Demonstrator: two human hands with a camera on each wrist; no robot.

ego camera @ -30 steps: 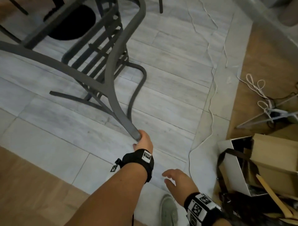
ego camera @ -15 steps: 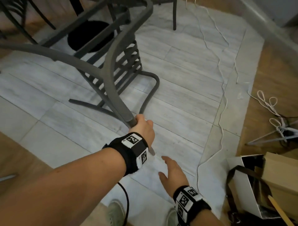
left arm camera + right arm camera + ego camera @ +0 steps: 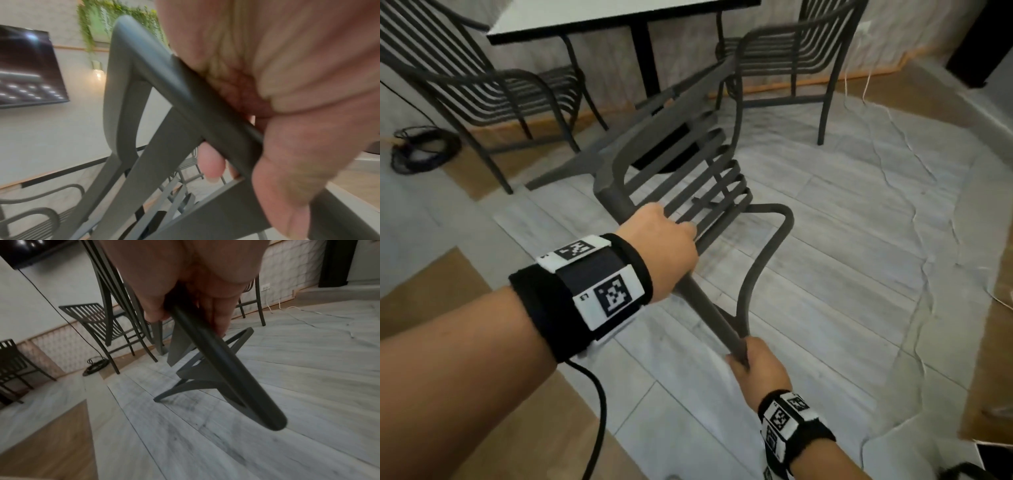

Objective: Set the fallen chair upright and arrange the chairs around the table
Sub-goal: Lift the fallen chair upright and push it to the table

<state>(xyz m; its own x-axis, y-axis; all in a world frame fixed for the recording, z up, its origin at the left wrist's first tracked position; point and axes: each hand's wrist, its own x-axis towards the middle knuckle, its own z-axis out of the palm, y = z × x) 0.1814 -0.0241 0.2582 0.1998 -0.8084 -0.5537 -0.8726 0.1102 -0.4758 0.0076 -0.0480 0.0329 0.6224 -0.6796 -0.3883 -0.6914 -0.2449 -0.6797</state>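
A dark grey slatted metal chair (image 3: 688, 161) hangs tilted in front of me, partly lifted off the pale tiled floor. My left hand (image 3: 664, 240) grips its frame bar near the slats; in the left wrist view the fingers (image 3: 211, 164) curl round that bar (image 3: 205, 110). My right hand (image 3: 753, 363) grips the end of a chair leg (image 3: 719, 322) lower down; the right wrist view shows the leg (image 3: 222, 363) running out of the fist. The white-topped table (image 3: 599, 17) stands behind the chair, on a black post.
Two more grey chairs stand upright by the table, one at the left (image 3: 482, 82) and one at the right (image 3: 794, 58). A coiled black cable (image 3: 417, 150) lies on the floor at far left. White cords (image 3: 914, 212) trail across the tiles at right.
My right hand, free before, now grips the chair leg. My left hand has moved up the frame, the chair has risen, and my view has lifted to the table.
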